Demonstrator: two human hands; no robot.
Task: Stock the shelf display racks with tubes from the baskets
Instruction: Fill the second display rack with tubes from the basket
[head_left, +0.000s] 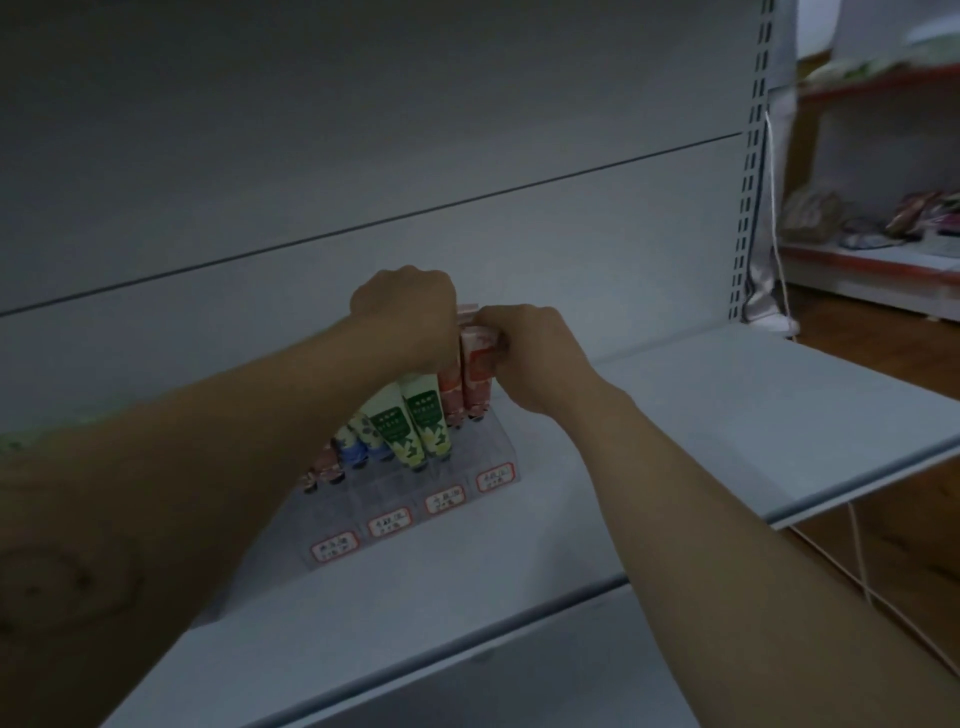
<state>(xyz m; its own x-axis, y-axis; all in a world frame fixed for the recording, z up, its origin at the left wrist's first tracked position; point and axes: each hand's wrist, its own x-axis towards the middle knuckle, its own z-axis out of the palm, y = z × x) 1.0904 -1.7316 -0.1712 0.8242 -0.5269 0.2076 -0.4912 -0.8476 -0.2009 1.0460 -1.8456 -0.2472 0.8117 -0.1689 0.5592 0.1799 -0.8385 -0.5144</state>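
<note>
A big grey back wall (363, 130) fills the top of the frame. A thin dark line (363, 223) runs across it and slopes up to the right. At the upper right a metal post (753, 156) with rows of small holes stands tall. A white cord (774, 208) hangs just beside it. Far right is another set of shelves with red edges (857, 254). Shiny packets (914, 213) lie on its lower board. Things on its top board (857, 65) are too blurry to tell. The brown wooden floor (857, 338) shows below. Thin pale cords (857, 566) cross it at the lower right.
</note>
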